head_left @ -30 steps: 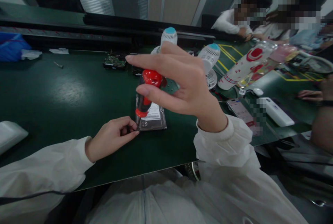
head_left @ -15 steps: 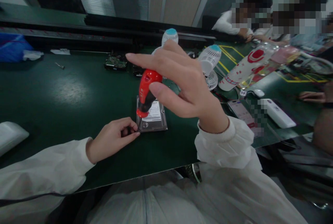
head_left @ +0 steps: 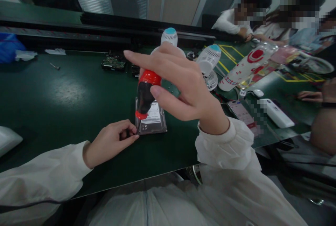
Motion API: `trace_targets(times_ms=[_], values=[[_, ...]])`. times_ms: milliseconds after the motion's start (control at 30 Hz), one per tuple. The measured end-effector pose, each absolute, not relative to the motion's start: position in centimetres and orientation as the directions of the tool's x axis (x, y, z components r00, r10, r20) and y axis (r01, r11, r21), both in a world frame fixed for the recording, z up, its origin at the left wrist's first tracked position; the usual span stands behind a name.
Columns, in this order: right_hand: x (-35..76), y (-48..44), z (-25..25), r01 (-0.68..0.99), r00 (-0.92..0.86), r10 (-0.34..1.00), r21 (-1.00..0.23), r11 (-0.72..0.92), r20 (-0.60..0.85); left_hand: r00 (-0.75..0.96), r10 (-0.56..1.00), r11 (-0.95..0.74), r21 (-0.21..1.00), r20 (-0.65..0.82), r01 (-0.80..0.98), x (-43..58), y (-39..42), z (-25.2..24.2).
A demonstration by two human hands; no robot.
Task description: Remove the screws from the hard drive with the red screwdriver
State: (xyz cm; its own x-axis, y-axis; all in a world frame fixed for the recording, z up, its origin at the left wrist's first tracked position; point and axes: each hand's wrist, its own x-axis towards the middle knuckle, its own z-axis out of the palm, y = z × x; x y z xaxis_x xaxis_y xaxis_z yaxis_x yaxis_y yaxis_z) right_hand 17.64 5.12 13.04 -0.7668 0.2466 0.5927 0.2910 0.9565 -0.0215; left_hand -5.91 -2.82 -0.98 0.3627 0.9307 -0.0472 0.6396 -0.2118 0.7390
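Observation:
A hard drive (head_left: 153, 121) lies flat on the green table (head_left: 65, 96) in front of me. My right hand (head_left: 178, 82) holds a red and black screwdriver (head_left: 144, 94) upright by its top, the index finger stretched out over it. The tip stands at the drive's near left corner. My left hand (head_left: 112, 142) rests on the table with its fingers pinched round the screwdriver's shaft at that corner.
A circuit board (head_left: 113, 63) lies farther back. Two white fans with teal caps (head_left: 210, 59) stand behind the drive. A phone (head_left: 243, 112), a white device (head_left: 275, 112) and a white and red bottle (head_left: 246, 65) lie at the right. Other people sit at the far right.
The screwdriver handle has turned in my right hand, its black side now facing me. Both hands stay at the drive's corner.

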Motion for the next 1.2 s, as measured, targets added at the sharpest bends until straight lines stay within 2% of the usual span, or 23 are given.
trace_targets(times_ms=[100,200,400,633,1200], values=[[17.63,5.10,13.17,0.337,-0.725,0.284,-0.037,0.941,0.627,0.369,0.928,-0.211,0.743,-0.052,0.636,-5.90,-2.77,-0.96],[17.56,5.17,13.26,0.290,-0.708,0.254,-0.057,0.955,0.659,0.366,0.929,-0.210,0.746,-0.049,0.632,-5.88,-2.72,-0.93],[17.51,5.22,13.25,0.311,-0.734,0.277,-0.056,0.949,0.620,0.367,0.929,-0.206,0.747,-0.055,0.632,-5.87,-2.75,-0.83],[17.78,4.65,13.63,0.260,-0.763,0.260,-0.087,0.962,0.592,0.356,0.933,-0.188,0.762,-0.060,0.620,-5.89,-2.72,-1.15],[17.33,4.98,13.41,0.264,-0.708,0.247,-0.076,0.962,0.662,0.339,0.940,-0.167,0.800,-0.048,0.576,-5.72,-2.61,-1.12]])
